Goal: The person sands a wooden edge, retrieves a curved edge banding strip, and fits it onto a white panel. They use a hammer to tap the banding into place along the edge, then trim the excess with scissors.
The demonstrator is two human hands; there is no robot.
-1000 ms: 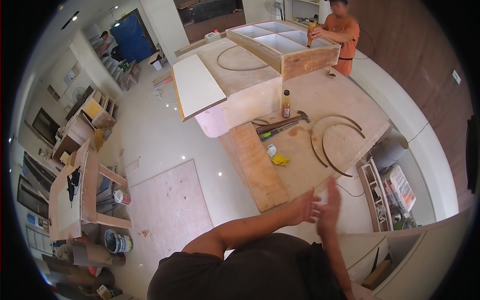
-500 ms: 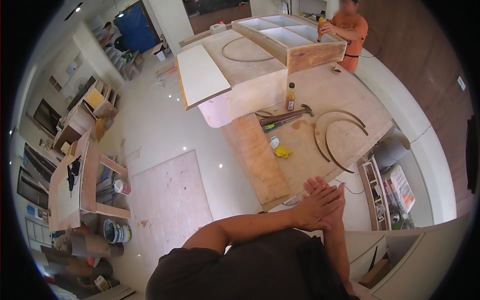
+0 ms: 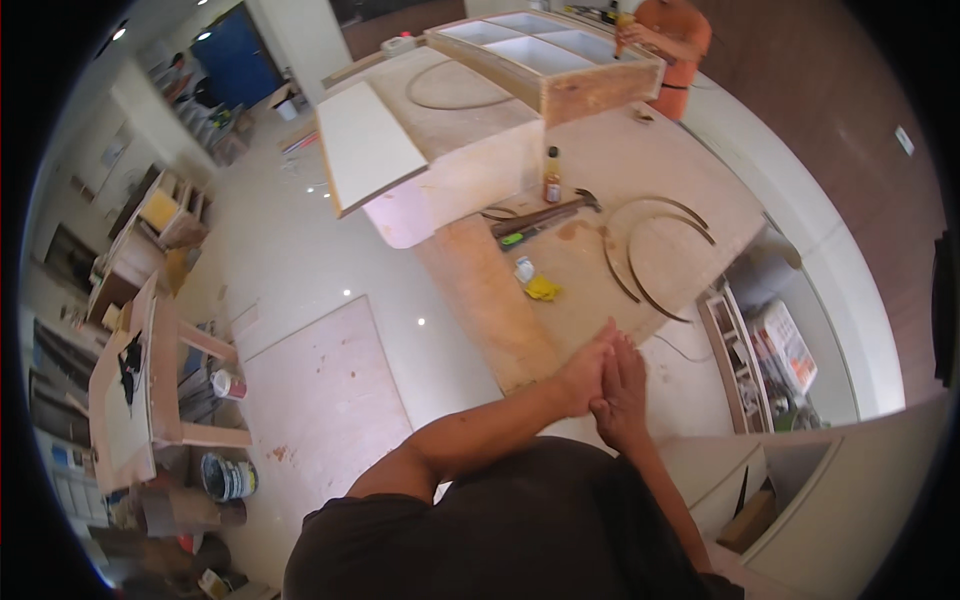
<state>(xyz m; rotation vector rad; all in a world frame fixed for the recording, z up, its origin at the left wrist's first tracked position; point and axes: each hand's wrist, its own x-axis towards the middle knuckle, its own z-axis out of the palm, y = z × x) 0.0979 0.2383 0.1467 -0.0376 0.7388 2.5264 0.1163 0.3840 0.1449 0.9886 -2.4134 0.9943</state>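
Note:
My left hand [image 3: 582,374] and my right hand [image 3: 625,402] rest against each other, palms in contact and fingers stretched out. Nothing shows between them. They hover over the near edge of a plywood work surface [image 3: 590,270]. Just beyond lies a crumpled yellow piece [image 3: 543,288] beside a small white and blue packet [image 3: 523,268]. Further off are a hammer [image 3: 550,212], a green-handled tool [image 3: 513,239] and a dark-capped bottle [image 3: 552,176] of amber liquid. To the right of these lie thin curved strips [image 3: 640,262].
A co-worker in orange [image 3: 676,50] holds a bottle over a compartmented wooden frame [image 3: 600,92]. A white panel [image 3: 372,145] overhangs the raised box. Leftward stand a wooden table [image 3: 125,400] and a bucket [image 3: 226,477]; a plywood sheet [image 3: 325,410] lies on the floor.
My hands have gone from crossed, left over right, to side by side with fingers pointing forward. The view has shifted slightly. The co-worker's bottle remains over the frame.

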